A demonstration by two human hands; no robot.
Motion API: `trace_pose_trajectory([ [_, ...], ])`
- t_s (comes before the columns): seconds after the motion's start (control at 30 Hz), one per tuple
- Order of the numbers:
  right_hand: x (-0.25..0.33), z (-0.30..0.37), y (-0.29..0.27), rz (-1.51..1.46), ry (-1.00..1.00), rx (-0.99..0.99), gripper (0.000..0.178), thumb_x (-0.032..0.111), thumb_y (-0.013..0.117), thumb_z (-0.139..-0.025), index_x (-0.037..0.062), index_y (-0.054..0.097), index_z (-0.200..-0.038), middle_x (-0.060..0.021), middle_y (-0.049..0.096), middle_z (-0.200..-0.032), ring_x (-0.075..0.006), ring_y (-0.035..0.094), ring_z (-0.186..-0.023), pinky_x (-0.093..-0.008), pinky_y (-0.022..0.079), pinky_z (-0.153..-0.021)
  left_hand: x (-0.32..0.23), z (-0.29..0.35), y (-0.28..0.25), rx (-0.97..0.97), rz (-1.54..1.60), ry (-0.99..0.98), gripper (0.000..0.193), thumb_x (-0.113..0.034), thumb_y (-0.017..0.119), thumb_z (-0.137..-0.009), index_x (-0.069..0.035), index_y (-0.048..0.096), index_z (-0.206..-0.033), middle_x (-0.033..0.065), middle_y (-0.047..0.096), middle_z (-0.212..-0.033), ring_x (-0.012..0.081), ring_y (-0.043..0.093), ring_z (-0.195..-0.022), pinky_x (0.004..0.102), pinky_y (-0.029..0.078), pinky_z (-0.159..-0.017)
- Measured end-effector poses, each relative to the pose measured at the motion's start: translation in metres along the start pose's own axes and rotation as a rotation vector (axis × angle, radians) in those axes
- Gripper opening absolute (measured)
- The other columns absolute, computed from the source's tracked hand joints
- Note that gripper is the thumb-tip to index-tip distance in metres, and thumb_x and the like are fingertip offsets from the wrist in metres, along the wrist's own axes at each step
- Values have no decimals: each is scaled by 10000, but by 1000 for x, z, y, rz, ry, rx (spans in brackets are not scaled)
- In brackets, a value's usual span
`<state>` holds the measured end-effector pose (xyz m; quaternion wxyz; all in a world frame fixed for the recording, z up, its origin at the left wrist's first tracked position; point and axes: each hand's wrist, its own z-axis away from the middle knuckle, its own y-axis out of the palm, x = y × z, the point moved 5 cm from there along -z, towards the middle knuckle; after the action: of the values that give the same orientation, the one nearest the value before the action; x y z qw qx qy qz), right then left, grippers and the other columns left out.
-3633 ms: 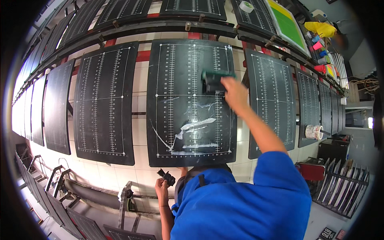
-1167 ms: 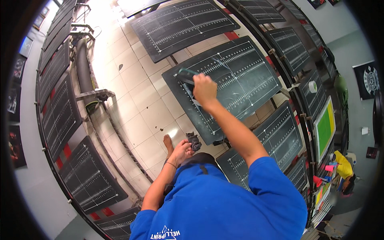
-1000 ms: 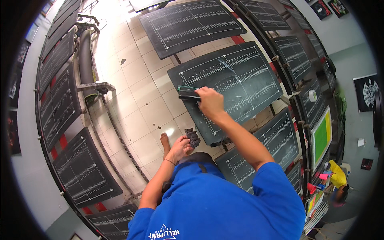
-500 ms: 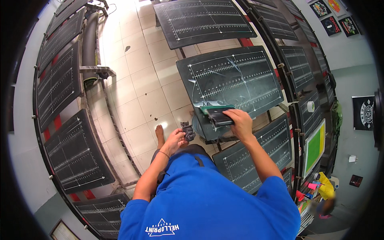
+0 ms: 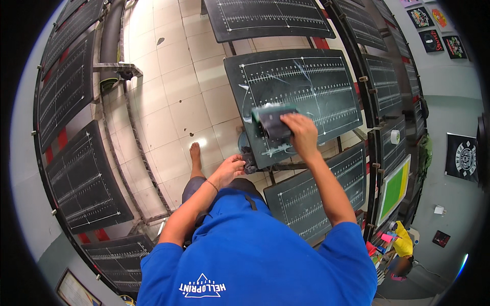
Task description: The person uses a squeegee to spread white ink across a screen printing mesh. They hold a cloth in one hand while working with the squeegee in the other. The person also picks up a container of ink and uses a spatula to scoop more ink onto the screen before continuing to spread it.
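Note:
My right hand (image 5: 303,134) is closed round the dark handle of a squeegee (image 5: 274,125). Its green blade rests against the left part of a black printing board (image 5: 332,76) marked with white ruled lines. Wet-looking smears and pale streaks show on that board around the blade. Just off the board's near left corner, my left hand (image 5: 228,171) pinches a crumpled dark cloth (image 5: 250,165). A bluish round container (image 5: 242,141) stands partly hidden beneath the board's left edge.
More black ruled boards surround me: one beyond (image 5: 270,20), one nearer on the right (image 5: 321,196), and a row on the left (image 5: 89,178). Metal rails (image 5: 138,148) carry the left row. At right lie a tape roll (image 5: 395,136) and a green-and-yellow framed screen (image 5: 394,189).
My right hand has pushed the squeegee from the board's near edge farther up its surface. My left hand has shifted right and slightly forward with the cloth, closer to the board's corner.

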<state>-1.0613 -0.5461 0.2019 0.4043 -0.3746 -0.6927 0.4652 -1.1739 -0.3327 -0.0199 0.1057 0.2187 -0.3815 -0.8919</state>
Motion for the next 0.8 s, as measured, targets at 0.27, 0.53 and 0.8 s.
trace_pose_trajectory([
  [0.27,17,62,-10,-16,-51,77,526,-79,625,-606,96,709,-1095,-53,712,-1062,-267,661,-1036,-392,510,-897,-8,8,8,-27,30,42,163,-67,553,-978,-75,508,-1134,46,615,-1020,146,629,-888,293,536,-770],
  [0.53,20,90,-59,-20,75,50,462,-39,630,-637,104,711,-1068,-28,705,-1068,-269,654,-1024,-384,504,-883,6,5,8,-38,2,18,182,-70,580,-961,-73,520,-1132,60,617,-1037,166,633,-878,306,535,-773],
  [0.8,41,126,-26,6,-12,88,397,12,603,-704,115,715,-1071,-16,703,-1073,-216,644,-1035,-376,498,-887,8,8,14,-48,-17,-9,182,-75,578,-963,-66,519,-1135,61,617,-1027,166,634,-869,306,540,-772],
])
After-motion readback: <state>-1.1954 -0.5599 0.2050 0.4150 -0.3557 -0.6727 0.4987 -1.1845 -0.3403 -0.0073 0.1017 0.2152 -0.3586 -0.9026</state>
